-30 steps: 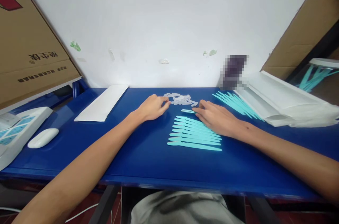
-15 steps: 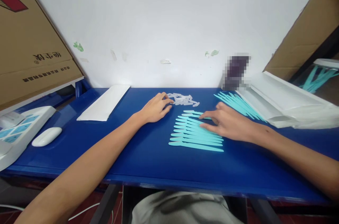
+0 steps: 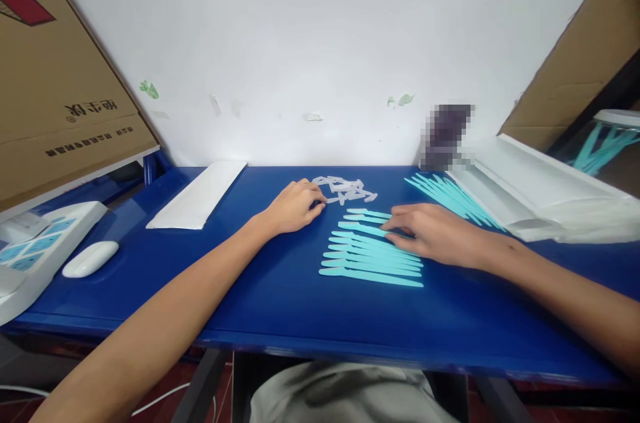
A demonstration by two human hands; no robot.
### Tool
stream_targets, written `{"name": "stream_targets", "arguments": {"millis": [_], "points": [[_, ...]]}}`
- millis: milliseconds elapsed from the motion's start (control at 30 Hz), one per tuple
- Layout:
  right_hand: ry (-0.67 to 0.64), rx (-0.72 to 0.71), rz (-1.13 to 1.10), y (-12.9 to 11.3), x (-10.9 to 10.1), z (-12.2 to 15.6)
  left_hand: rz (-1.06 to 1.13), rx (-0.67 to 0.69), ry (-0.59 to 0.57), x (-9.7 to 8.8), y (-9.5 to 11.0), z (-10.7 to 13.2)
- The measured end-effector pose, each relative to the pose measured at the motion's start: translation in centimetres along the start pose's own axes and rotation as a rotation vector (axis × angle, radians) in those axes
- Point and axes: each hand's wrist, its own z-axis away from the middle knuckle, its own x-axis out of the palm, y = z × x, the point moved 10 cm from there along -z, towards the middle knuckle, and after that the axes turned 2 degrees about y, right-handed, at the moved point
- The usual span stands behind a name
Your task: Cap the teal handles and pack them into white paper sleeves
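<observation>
A plain white wall (image 3: pixel 320 43), flecked with a few green and pale marks, rises behind the far edge of the blue table (image 3: pixel 280 316), under soft, even light. A brown cardboard box (image 3: pixel 55 96) leans in at the far left and a cardboard panel (image 3: pixel 565 69) at the far right. Reddish floor (image 3: pixel 165 379) shows below the near edge, beside a dark table leg (image 3: pixel 200 383).

1. Left hand (image 3: pixel 295 206), fingers curled, touches the edge of the cap pile (image 3: pixel 347 188).
2. Right hand (image 3: pixel 440 234) lies flat on a row of teal sticks (image 3: pixel 370 264).
3. Spare sticks (image 3: pixel 450 196) lie beside white bags (image 3: pixel 540 196) on the blue table (image 3: pixel 280 306).
</observation>
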Motion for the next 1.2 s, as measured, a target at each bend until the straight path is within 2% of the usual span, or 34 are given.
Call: {"name": "stream_targets", "arguments": {"millis": [200,367,467,600,700,767,1000,1200], "points": [[-0.071,0.153,-0.167,0.8,0.1,0.2,0.033,0.011,0.029,-0.4,0.3,-0.1],[-0.076,0.092,-0.126,0.4,-0.1,0.4,0.108,0.028,0.058,-0.2,0.4,-0.2],[0.041,0.07,-0.166,0.7,-1.4,0.5,0.117,0.062,0.066,-0.1,1.0,-0.5],[0.26,0.113,-0.311,1.6,-3.6,0.6,0.08,0.098,-0.018,0.8,1.8,-0.7],[0.306,0.167,-0.564,2.5,-3.3,0.6,0.039,0.12,-0.037,0.9,2.0,-0.6],[0.34,0.172,-0.656,2.8,-3.2,0.6,0.024,0.145,-0.021,0.6,2.1,-0.2],[0.429,0.297,-0.525,4.2,-3.3,0.8,0.031,0.17,-0.053,-0.6,2.4,0.7],[0.397,0.421,-0.48,5.3,-3.0,1.3,0.049,0.177,-0.056,-1.2,2.7,0.8]]}}
